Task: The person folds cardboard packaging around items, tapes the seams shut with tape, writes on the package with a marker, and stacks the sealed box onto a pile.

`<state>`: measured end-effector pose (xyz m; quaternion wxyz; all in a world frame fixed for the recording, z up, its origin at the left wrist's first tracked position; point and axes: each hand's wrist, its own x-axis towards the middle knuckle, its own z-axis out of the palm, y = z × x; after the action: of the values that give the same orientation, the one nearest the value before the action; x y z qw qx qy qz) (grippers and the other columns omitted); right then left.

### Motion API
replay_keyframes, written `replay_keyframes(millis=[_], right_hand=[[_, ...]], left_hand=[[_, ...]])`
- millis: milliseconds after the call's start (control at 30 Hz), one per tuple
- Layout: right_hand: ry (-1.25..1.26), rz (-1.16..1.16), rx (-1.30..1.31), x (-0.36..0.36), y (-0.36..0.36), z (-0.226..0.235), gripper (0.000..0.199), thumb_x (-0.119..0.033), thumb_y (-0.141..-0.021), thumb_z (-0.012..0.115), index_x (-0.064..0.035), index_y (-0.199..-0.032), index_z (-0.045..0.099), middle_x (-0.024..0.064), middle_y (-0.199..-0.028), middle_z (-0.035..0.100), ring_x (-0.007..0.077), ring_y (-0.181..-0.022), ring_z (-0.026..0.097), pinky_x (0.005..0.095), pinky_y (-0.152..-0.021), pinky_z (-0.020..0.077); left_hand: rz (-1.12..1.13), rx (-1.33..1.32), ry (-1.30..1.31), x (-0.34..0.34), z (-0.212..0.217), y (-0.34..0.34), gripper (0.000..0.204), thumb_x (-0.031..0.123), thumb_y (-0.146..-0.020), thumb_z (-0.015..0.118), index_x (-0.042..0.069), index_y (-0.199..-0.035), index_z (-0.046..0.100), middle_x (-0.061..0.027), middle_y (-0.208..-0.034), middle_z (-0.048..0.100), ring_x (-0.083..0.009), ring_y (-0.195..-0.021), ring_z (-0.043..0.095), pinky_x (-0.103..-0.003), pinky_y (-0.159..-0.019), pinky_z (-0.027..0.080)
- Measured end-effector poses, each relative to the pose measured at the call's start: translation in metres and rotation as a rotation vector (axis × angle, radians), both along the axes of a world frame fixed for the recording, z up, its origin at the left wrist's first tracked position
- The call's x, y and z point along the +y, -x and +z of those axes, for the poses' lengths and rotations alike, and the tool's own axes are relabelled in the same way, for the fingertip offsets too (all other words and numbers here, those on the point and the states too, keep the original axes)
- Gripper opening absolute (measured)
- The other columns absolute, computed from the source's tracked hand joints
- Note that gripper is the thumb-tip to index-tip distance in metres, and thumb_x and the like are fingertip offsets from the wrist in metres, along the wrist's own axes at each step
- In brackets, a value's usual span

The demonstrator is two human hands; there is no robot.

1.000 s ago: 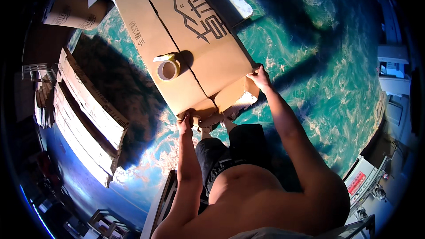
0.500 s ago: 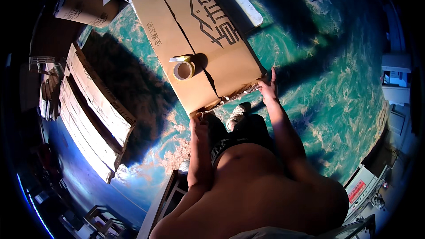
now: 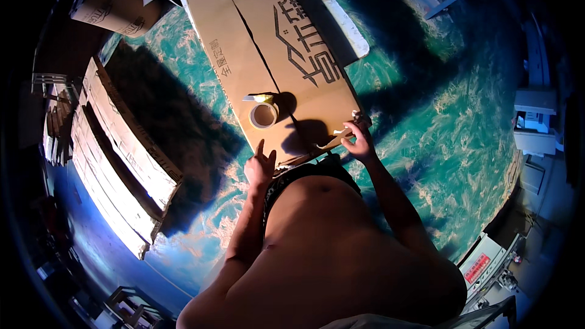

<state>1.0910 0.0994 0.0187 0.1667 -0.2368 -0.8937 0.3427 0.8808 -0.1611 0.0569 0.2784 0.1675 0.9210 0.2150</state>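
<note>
On brown carton [image 3: 268, 55], tape roll [image 3: 263, 114], hands [image 3: 359, 143]

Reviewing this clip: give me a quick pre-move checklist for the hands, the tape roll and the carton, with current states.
1. Tape roll resting on the flat cardboard carton, within reach: ok.
2. Left hand free, at the carton's near edge: ok.
3. Right hand at the carton's near right corner, fingers pinching something pale: cannot tell what.
4. Carton's centre seam closed along its length: cannot tell.
5. Carton lies flat on the green floor: ok.
</note>
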Motion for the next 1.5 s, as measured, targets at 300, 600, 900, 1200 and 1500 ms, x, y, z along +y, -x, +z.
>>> replay_keyframes(millis=[300, 600, 900, 1200, 1500], right_hand=[[-0.569, 0.370, -0.132, -0.060, 0.004, 0.033, 0.011, -0.020, -0.076, 0.063, -0.0092, -0.077, 0.060, 0.0079, -0.085, 0.057, 0.0264, -0.091, 0.060, 0.0415, -0.079, 0.0487], [-0.185, 0.605, -0.291, -0.017, 0.059, -0.008, 0.005, -0.017, -0.068, 0.061, -0.0113, -0.069, 0.061, 0.0060, -0.070, 0.061, 0.0265, -0.073, 0.064, 0.0439, -0.072, 0.0457], [-0.465, 0.546, -0.284, 0.027, 0.087, 0.000, 0.048, -0.043, -0.083, 0.064, -0.0157, -0.122, 0.059, 0.0115, -0.133, 0.051, 0.0283, -0.126, 0.045, 0.0516, -0.107, 0.0296], [-0.330, 0.420, -0.264, 0.043, 0.092, 0.012, 0.064, -0.041, -0.082, 0.067, -0.0153, -0.138, 0.050, 0.0127, -0.150, 0.035, 0.0309, -0.139, 0.032, 0.0516, -0.117, 0.0203], [-0.537, 0.098, -0.243, 0.067, 0.071, -0.002, 0.053, -0.037, -0.087, 0.062, -0.0136, -0.134, 0.054, 0.0163, -0.147, 0.040, 0.0322, -0.139, 0.034, 0.0552, -0.117, 0.0151]], left_hand=[[-1.023, 0.399, -0.081, 0.057, -0.064, -0.037, 0.071, 0.044, -0.088, 0.058, 0.036, -0.151, 0.026, -0.0063, -0.162, 0.011, -0.0342, -0.148, 0.014, -0.070, -0.112, 0.012], [-0.794, -0.046, -0.697, 0.027, -0.048, 0.002, 0.045, 0.020, -0.083, 0.071, 0.013, -0.125, 0.060, -0.0126, -0.128, 0.060, -0.0315, -0.118, 0.059, -0.044, -0.101, 0.046], [-1.086, 0.400, -0.487, -0.015, -0.085, 0.004, 0.019, 0.025, -0.080, 0.062, 0.015, -0.096, 0.065, -0.0025, -0.103, 0.059, -0.0223, -0.100, 0.055, -0.038, -0.080, 0.047], [-0.475, 0.675, -0.321, -0.033, -0.099, 0.016, 0.026, 0.028, -0.086, 0.064, 0.014, -0.109, 0.060, -0.0051, -0.110, 0.058, -0.0261, -0.104, 0.054, -0.045, -0.088, 0.040], [-0.652, 0.663, -0.377, 0.033, -0.039, 0.082, 0.017, 0.021, -0.080, 0.071, 0.008, -0.091, 0.067, -0.0064, -0.087, 0.066, -0.0254, -0.094, 0.061, -0.047, -0.098, 0.038]])
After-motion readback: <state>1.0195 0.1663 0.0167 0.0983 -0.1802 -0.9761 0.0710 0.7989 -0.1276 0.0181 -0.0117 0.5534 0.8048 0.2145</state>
